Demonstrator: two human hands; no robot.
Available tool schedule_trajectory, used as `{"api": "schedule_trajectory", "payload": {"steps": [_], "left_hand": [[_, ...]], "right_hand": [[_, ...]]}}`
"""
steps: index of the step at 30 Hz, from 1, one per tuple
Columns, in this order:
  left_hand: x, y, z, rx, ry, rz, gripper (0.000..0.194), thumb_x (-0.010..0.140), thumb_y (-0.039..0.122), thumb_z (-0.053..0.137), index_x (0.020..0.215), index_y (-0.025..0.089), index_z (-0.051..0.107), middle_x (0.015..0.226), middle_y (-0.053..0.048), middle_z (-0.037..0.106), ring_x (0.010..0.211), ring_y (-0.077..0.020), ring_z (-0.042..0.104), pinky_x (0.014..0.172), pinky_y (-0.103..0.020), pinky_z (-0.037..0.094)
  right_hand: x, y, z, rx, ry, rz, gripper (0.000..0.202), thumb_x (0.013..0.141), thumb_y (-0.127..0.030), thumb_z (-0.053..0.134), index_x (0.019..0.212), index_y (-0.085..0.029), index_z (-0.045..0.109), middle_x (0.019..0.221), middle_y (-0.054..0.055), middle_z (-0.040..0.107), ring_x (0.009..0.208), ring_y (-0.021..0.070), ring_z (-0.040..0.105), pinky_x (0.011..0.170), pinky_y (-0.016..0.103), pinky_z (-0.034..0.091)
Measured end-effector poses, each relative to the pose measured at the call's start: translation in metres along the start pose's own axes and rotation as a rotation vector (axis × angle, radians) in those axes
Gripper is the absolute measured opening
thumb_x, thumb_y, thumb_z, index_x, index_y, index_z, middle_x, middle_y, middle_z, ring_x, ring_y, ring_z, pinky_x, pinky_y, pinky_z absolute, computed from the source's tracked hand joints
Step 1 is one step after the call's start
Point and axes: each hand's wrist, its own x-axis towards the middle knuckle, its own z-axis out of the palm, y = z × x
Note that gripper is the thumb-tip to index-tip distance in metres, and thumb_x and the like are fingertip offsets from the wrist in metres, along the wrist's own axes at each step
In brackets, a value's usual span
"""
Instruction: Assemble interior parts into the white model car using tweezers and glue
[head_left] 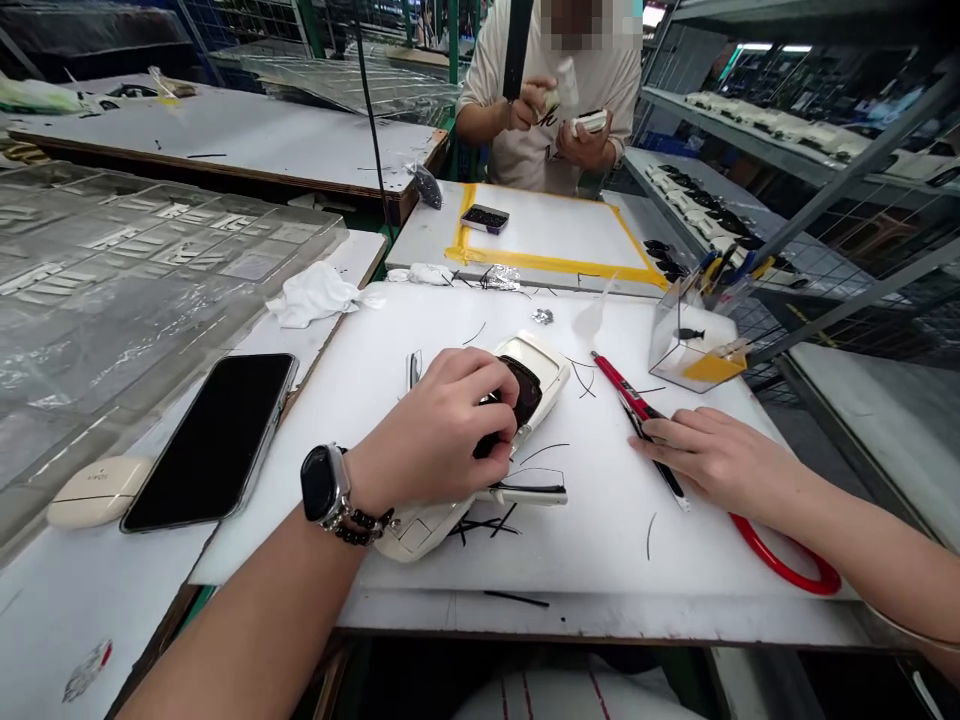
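While a black strip (517,599) lies by the table edge (637,624), the left hand (465,425) bends over the white model car (553,385) on the board (600,560), any pinch hidden; the right hand (697,450) touches a red cutter (624,384), its grip unclear too. I'd judge it close fingerwork, calling next for a steady car. Thin strips (585,382) dot the room between car and cutter; beyond, yellow tape (555,267) borders a tabletop (570,225).
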Motion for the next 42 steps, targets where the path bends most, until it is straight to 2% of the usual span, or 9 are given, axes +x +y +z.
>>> {"api": "schedule_trajectory", "payload": {"steps": [4,7,10,13,17,22,36,39,42], "left_hand": [[0.0,0.003,-0.002,0.089,-0.014,0.008,0.01,0.075,0.011,0.057,0.071,0.019,0.061,0.094,-0.005,0.062,0.101,-0.0238,0.05,0.088,-0.041,0.042],[-0.003,0.007,-0.001,0.126,-0.008,0.006,0.011,0.076,0.011,0.057,0.072,0.02,0.062,0.093,-0.004,0.064,0.099,-0.0232,0.051,0.086,-0.041,0.043],[-0.008,0.012,0.003,0.162,0.026,-0.005,0.012,0.077,0.011,0.057,0.073,0.021,0.062,0.09,-0.004,0.064,0.095,-0.0217,0.053,0.083,-0.039,0.044],[-0.014,0.016,0.006,0.18,0.061,-0.017,0.012,0.079,0.012,0.058,0.076,0.022,0.062,0.09,-0.003,0.064,0.092,-0.021,0.054,0.08,-0.039,0.045],[-0.02,0.018,0.005,0.204,0.072,-0.025,0.012,0.078,0.012,0.062,0.082,0.023,0.063,0.094,-0.004,0.063,0.092,-0.0216,0.053,0.079,-0.04,0.046],[-0.022,0.018,0.006,0.208,0.073,-0.011,0.015,0.076,0.01,0.066,0.085,0.021,0.063,0.094,-0.006,0.064,0.091,-0.022,0.053,0.079,-0.041,0.046],[-0.023,0.02,0.004,0.203,0.06,-0.031,0.017,0.076,0.012,0.068,0.09,0.022,0.062,0.093,-0.004,0.063,0.088,-0.0209,0.056,0.078,-0.04,0.046],[-0.031,0.006,-0.014,0.302,0.215,-0.267,0.025,0.08,0.022,0.066,0.103,0.024,0.058,0.095,-0.004,0.063,0.089,-0.0206,0.059,0.082,-0.04,0.047],[-0.056,-0.029,-0.04,0.512,0.408,-0.883,0.065,0.076,0.038,0.069,0.131,0.018,0.039,0.112,-0.012,0.058,0.098,-0.0279,0.06,0.086,-0.047,0.05]], "right_hand": [[0.003,0.004,0.006,0.041,0.024,-0.106,0.028,0.094,-0.01,0.039,0.104,-0.02,0.062,0.083,0.006,0.061,0.073,0.0207,0.052,0.065,0.036,0.039],[0.017,0.002,-0.002,0.208,0.152,-0.124,0.016,0.092,-0.019,0.047,0.092,-0.022,0.063,0.073,0.004,0.06,0.068,0.0193,0.053,0.061,0.035,0.04],[0.036,-0.013,-0.011,0.533,0.334,0.042,0.003,0.085,-0.023,0.056,0.083,-0.023,0.058,0.065,0.0,0.057,0.057,0.0151,0.051,0.051,0.03,0.04],[0.061,-0.032,-0.018,0.925,0.447,0.334,0.015,0.082,-0.027,0.065,0.075,-0.022,0.052,0.065,0.0,0.06,0.054,0.013,0.053,0.046,0.026,0.042],[0.092,-0.049,-0.016,1.554,0.362,0.604,0.032,0.074,-0.033,0.074,0.065,-0.02,0.046,0.062,0.001,0.063,0.05,0.0122,0.053,0.043,0.024,0.04],[0.104,-0.055,-0.005,1.882,0.324,0.631,0.028,0.076,-0.027,0.072,0.069,-0.019,0.046,0.063,0.0,0.063,0.049,0.009,0.05,0.045,0.022,0.038],[0.1,-0.054,-0.001,2.055,0.246,0.666,0.025,0.077,-0.018,0.071,0.069,-0.018,0.047,0.065,0.001,0.064,0.051,0.0085,0.052,0.048,0.02,0.041],[0.099,-0.053,0.001,2.067,0.233,0.664,0.025,0.078,-0.018,0.071,0.07,-0.018,0.048,0.067,0.001,0.064,0.053,0.0084,0.053,0.049,0.019,0.042],[0.098,-0.053,0.003,2.078,0.223,0.67,0.025,0.078,-0.019,0.071,0.07,-0.018,0.048,0.068,0.001,0.065,0.054,0.0086,0.053,0.049,0.019,0.042]]}}
